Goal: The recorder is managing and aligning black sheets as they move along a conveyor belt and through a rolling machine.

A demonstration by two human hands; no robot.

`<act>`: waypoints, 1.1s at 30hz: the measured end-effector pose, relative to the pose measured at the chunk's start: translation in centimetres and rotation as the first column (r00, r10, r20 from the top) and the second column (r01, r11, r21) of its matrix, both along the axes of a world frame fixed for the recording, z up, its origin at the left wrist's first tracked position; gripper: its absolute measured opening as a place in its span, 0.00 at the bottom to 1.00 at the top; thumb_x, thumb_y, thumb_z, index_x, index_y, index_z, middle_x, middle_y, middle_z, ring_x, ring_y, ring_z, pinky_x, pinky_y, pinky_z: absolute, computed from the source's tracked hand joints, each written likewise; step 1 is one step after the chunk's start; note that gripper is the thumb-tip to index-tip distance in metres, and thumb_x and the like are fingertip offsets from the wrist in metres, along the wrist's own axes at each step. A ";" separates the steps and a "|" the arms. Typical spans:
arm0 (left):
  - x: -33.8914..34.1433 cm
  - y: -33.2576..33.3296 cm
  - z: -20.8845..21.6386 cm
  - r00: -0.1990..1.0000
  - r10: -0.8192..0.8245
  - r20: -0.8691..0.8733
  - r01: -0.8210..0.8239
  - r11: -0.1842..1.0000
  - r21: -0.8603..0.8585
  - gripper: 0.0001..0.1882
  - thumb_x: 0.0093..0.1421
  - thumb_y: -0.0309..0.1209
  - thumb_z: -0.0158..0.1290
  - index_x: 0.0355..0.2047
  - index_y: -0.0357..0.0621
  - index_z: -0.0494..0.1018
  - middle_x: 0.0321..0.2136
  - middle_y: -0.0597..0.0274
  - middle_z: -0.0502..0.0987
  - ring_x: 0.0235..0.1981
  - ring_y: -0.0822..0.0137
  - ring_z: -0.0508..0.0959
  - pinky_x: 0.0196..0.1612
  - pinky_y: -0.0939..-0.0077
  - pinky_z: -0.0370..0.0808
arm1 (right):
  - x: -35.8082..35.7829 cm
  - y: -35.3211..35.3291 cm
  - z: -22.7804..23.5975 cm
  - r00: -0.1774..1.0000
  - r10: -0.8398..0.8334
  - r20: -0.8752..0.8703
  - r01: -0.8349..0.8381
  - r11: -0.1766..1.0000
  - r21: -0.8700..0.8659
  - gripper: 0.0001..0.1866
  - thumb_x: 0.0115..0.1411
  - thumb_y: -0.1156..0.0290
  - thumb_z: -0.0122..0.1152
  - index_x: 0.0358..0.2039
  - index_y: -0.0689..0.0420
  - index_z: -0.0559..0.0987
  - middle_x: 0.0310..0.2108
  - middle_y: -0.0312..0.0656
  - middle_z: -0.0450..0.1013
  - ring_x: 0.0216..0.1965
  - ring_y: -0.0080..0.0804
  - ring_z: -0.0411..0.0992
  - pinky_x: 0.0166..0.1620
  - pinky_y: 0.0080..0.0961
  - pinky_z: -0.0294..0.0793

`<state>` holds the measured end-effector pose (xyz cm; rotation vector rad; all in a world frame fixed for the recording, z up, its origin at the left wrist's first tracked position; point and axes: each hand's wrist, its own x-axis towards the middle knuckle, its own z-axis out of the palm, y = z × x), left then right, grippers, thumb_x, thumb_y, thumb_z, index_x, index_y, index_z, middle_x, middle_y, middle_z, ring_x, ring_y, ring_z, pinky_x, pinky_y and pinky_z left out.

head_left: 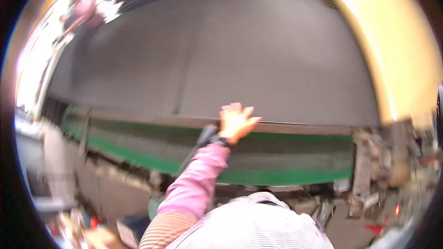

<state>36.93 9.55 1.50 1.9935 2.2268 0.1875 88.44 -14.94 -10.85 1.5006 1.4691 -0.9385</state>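
The left hand (236, 123) was released, palm down with fingers splayed, at the near edge of the broad grey sheet (277, 55), which stretched away beyond the far edge of the green frame (281, 176), beside a tan panel (392, 41).

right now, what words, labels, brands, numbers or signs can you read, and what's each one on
None: no text can be read here.
Dark grey surface by the left hand: no legible marking.
Yellow panel, upper right: none legible.
Clutter, lower left, and machinery, lower right: too blurred to tell whether they bear any text.
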 end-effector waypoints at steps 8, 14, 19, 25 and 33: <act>-19.3 -1.7 -3.4 0.888 0.459 0.000 -0.392 0.758 0.522 0.13 0.48 0.36 0.52 0.28 0.39 0.70 0.31 0.52 0.72 0.37 0.54 0.71 0.44 0.60 0.66 | 0.4 2.3 0.1 0.996 0.082 0.025 -0.080 0.995 -0.062 0.18 0.53 0.62 0.46 0.37 0.57 0.81 0.41 0.53 0.73 0.45 0.49 0.72 0.49 0.40 0.70; -27.8 -5.9 -4.2 0.808 0.587 -0.058 -0.567 0.800 0.194 0.21 0.52 0.47 0.53 0.34 0.40 0.71 0.35 0.52 0.72 0.42 0.54 0.70 0.45 0.60 0.70 | -0.3 2.6 0.6 0.994 0.108 0.021 -0.106 0.991 -0.086 0.19 0.54 0.61 0.45 0.37 0.56 0.80 0.42 0.53 0.73 0.45 0.49 0.72 0.49 0.41 0.70; -21.6 -3.8 -4.1 0.923 0.385 -0.008 -0.380 0.915 0.138 0.16 0.52 0.44 0.53 0.26 0.42 0.72 0.30 0.55 0.73 0.37 0.55 0.72 0.42 0.62 0.71 | -2.9 3.5 0.6 0.994 0.113 0.000 -0.112 0.991 -0.067 0.19 0.54 0.60 0.44 0.38 0.55 0.80 0.42 0.53 0.73 0.45 0.50 0.72 0.49 0.42 0.70; -12.6 -1.7 -3.6 0.953 0.257 0.162 -0.280 0.950 0.137 0.15 0.53 0.43 0.53 0.27 0.43 0.74 0.31 0.57 0.73 0.38 0.56 0.72 0.43 0.63 0.71 | -4.2 4.1 2.0 0.987 0.148 -0.056 -0.153 0.981 -0.117 0.23 0.55 0.52 0.44 0.38 0.54 0.80 0.42 0.52 0.73 0.46 0.49 0.71 0.48 0.42 0.70; -12.7 -2.2 -1.8 0.949 0.067 0.309 -0.171 0.932 0.321 0.16 0.59 0.41 0.49 0.33 0.41 0.77 0.35 0.54 0.78 0.40 0.53 0.76 0.44 0.63 0.73 | -3.3 3.6 4.1 0.979 -0.123 0.164 0.133 0.990 -0.053 0.19 0.50 0.61 0.51 0.40 0.56 0.79 0.43 0.52 0.73 0.47 0.47 0.72 0.49 0.37 0.70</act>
